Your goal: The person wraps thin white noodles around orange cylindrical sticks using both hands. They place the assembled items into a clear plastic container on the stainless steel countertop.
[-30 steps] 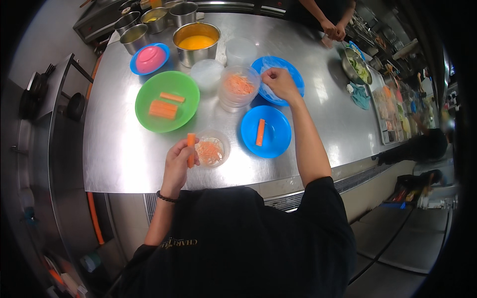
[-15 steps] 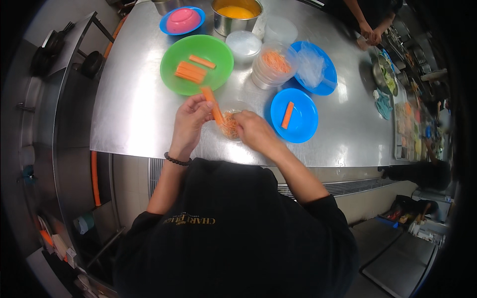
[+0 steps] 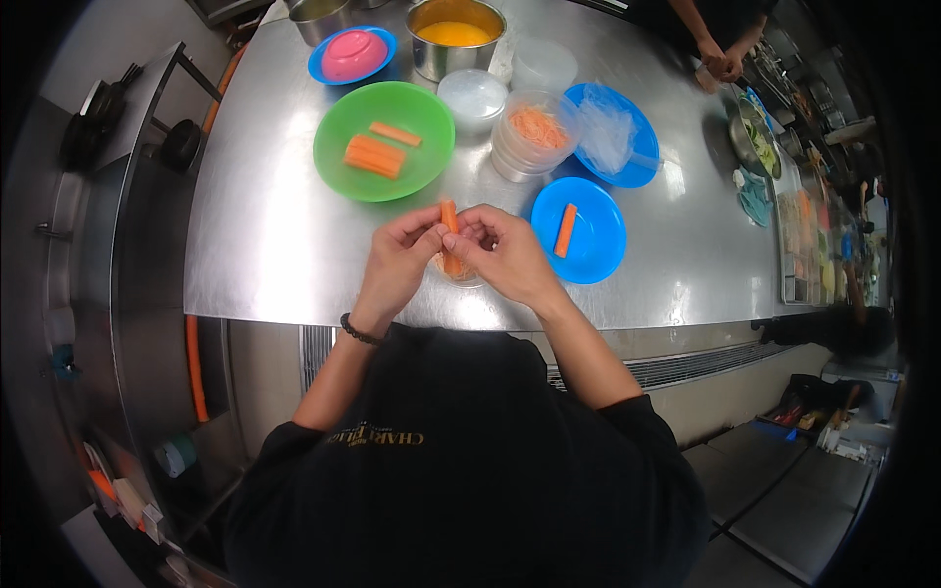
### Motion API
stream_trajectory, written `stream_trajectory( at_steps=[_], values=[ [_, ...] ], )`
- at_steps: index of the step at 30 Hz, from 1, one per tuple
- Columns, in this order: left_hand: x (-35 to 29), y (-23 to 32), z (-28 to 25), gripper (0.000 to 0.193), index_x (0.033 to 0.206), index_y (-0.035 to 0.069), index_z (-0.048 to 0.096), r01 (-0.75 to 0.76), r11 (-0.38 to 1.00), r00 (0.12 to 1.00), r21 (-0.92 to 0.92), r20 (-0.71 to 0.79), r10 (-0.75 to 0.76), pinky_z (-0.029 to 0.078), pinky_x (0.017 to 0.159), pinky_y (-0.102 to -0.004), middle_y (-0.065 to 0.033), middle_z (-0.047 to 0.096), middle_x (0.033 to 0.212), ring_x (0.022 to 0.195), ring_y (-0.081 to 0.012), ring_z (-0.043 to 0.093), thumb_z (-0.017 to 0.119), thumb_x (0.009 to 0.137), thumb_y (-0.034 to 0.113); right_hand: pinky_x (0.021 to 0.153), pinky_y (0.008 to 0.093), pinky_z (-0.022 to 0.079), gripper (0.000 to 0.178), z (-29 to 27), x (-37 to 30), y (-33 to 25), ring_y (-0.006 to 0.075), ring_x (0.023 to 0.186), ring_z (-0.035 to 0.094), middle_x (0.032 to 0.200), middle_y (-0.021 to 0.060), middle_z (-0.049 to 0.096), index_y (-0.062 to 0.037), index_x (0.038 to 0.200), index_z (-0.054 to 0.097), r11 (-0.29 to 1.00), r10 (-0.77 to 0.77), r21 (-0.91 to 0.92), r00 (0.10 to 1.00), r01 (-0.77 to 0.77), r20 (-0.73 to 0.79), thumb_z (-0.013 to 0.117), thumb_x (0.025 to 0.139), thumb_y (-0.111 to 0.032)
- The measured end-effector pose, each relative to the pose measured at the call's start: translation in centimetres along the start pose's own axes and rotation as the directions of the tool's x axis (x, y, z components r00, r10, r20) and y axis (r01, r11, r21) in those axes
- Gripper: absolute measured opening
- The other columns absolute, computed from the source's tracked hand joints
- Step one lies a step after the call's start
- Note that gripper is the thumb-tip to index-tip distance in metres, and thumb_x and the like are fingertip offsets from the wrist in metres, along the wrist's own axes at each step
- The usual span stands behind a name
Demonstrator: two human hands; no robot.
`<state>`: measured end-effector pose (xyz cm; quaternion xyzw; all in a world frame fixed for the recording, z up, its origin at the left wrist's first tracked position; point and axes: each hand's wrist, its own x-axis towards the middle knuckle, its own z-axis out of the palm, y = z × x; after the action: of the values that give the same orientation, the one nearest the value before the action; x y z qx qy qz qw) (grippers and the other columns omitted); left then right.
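A single orange crab stick (image 3: 449, 216) stands roughly upright between my hands. My left hand (image 3: 400, 260) pinches it, thumb and fingers closed. From the other side my right hand (image 3: 510, 257) grips the same stick, its fingers partly hidden. Just below is a small clear tub (image 3: 461, 282) with orange shreds, mostly covered by my hands. Beyond my left hand, a green bowl (image 3: 333, 122) holds several crab sticks (image 3: 374, 157). To the right of my right hand, one more crab stick (image 3: 566, 231) lies in a blue bowl (image 3: 603, 245).
Stacked clear tubs (image 3: 515, 162) with orange shreds stand behind my hands, near a lidded tub (image 3: 473, 96). A blue plate (image 3: 642, 147) bears clear plastic. Farther back are a steel pot (image 3: 431, 61) of yellow liquid and a pink bowl (image 3: 355, 54). Another person's hands (image 3: 720, 61) work at far right.
My right hand has come up from the tub of shreds to the crab stick. My left hand has brought the stick lower and to the right, over the tub.
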<state>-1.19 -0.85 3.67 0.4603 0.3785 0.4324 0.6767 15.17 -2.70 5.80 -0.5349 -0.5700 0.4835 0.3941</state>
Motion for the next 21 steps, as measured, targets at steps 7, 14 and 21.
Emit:
stream_trajectory(
  at_steps=[7, 14, 21],
  values=[
    [0.4, -1.0, -0.5, 0.022, 0.106, -0.003, 0.059, 0.059, 0.977, 0.993, -0.204, 0.113, -0.036, 0.050, 0.075, -0.0248, -0.0077, 0.063, 0.095, 0.082, -0.0109, 0.060, 0.059, 0.089, 0.011, 0.062, 0.0207, 0.047, 0.015, -1.0, -0.3, 0.7, 0.0072, 0.071, 0.060, 0.081, 0.0055, 0.065, 0.0023, 0.092, 0.061, 0.957, 0.058, 0.281, 0.997, -0.070, 0.049, 0.066, 0.084, -0.009],
    [0.7, -0.4, -0.2, 0.020, 0.104, -0.002, 0.059, 0.126, 0.955, 0.983, -0.268, 0.166, -0.083, 0.049, 0.075, -0.0260, -0.0070, 0.063, 0.094, 0.083, -0.0110, 0.060, 0.059, 0.090, 0.012, 0.065, 0.0199, 0.048, 0.015, -1.7, -0.5, 0.9, 0.0065, 0.074, 0.059, 0.084, 0.0053, 0.064, 0.0027, 0.097, 0.060, 0.887, 0.074, 0.446, 0.989, -0.122, 0.125, 0.063, 0.085, -0.007],
    [0.5, -0.6, 0.8, 0.024, 0.107, -0.003, 0.057, 0.123, 0.916, 0.987, -0.382, 0.145, -0.072, 0.050, 0.076, -0.0273, -0.0078, 0.062, 0.099, 0.087, -0.0128, 0.059, 0.058, 0.090, 0.013, 0.069, 0.0202, 0.048, 0.023, -1.3, -0.1, 2.2, 0.0064, 0.078, 0.059, 0.090, 0.0056, 0.063, 0.0037, 0.108, 0.055, 0.926, -0.027, 0.375, 0.999, 0.042, -0.045, 0.058, 0.086, -0.003]
  ],
)
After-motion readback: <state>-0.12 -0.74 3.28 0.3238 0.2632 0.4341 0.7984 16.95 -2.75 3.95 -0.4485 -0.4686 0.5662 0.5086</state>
